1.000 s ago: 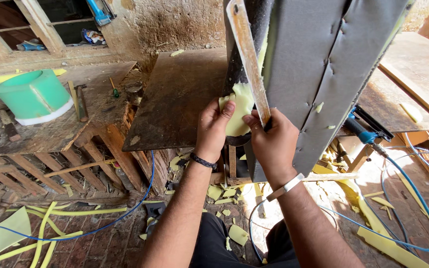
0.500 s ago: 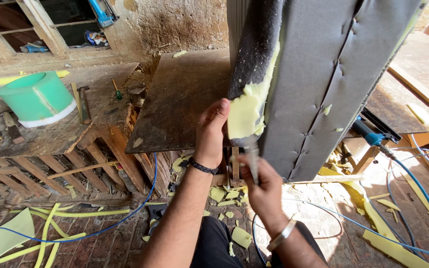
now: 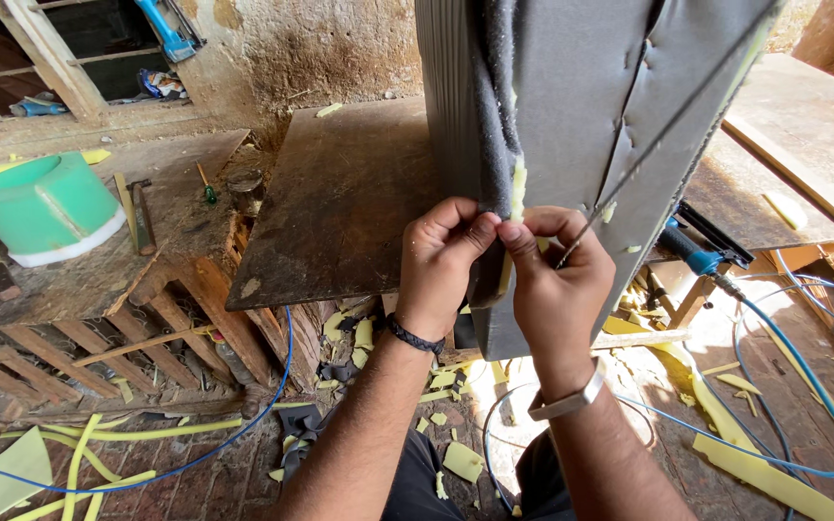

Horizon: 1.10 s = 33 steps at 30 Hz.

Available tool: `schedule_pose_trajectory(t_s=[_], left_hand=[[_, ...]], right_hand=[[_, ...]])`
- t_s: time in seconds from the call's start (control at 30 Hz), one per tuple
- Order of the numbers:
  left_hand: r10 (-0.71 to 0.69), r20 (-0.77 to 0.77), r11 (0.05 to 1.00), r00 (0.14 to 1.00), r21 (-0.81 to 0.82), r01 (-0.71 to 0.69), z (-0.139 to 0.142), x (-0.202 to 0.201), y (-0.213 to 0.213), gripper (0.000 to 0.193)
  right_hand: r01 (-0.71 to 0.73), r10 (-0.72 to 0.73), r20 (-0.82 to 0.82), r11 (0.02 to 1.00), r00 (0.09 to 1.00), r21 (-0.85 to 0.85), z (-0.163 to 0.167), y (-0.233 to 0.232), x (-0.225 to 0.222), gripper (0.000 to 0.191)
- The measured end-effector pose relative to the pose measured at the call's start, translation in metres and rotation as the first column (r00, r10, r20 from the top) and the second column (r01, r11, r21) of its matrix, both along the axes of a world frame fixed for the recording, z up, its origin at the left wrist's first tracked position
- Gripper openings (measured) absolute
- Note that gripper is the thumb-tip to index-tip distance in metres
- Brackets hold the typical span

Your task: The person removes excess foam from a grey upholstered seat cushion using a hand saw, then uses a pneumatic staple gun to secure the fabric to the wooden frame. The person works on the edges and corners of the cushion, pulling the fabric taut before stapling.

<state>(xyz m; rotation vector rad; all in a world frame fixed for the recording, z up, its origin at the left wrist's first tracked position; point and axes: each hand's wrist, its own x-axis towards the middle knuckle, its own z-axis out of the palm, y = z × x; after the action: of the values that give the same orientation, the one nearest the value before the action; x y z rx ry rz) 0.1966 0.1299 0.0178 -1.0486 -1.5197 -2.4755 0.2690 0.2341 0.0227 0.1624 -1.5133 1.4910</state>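
Observation:
A tall grey upholstered panel [image 3: 591, 106] stands upright in front of me, its grey fabric wrapped over yellow foam [image 3: 516, 188] that shows along one edge. My left hand [image 3: 444, 265] pinches the fabric edge at the panel's lower corner, thumb against fingers. My right hand [image 3: 557, 280] grips the same fabric edge right beside it, fingertips touching the left hand's. A dark band sits on my left wrist and a metal bracelet on my right.
A dark wooden board [image 3: 340, 207] lies flat behind the panel. A green tub [image 3: 41, 203] and a hammer [image 3: 137, 207] rest at the left. A blue hose [image 3: 793, 386] and its air tool [image 3: 697, 251] lie at the right. Yellow foam scraps [image 3: 460, 458] litter the brick floor.
The yellow foam that showed along the panel's edge is now mostly covered by grey fabric. Both hands have come together on the fabric edge; my right hand rose to meet the left.

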Motion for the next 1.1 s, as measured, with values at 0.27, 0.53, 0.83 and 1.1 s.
schedule_pose_trajectory(t_s=[0.27,0.53,0.83,1.1], left_hand=[[-0.329,0.365,0.890,0.871,0.428,0.157,-0.012,-0.002,0.023,0.021],[-0.142,0.191,0.964,0.971,0.249,0.092,-0.004,0.011,0.014,0.027],[0.066,0.041,0.991,0.997,0.111,-0.070,-0.020,0.018,0.022,0.020],[-0.306,0.297,0.879,0.904,0.452,0.149,-0.026,0.012,0.034,0.022]], right_hand=[[-0.291,0.332,-0.036,0.766,0.943,-0.573,-0.002,-0.004,-0.021,0.016],[-0.305,0.379,0.051,0.813,0.924,-0.496,-0.005,0.002,-0.002,0.025],[-0.028,0.035,0.048,0.990,0.998,-0.139,-0.024,-0.001,0.001,0.015],[-0.183,0.257,0.027,0.755,0.966,-0.629,-0.012,-0.009,-0.013,0.021]])
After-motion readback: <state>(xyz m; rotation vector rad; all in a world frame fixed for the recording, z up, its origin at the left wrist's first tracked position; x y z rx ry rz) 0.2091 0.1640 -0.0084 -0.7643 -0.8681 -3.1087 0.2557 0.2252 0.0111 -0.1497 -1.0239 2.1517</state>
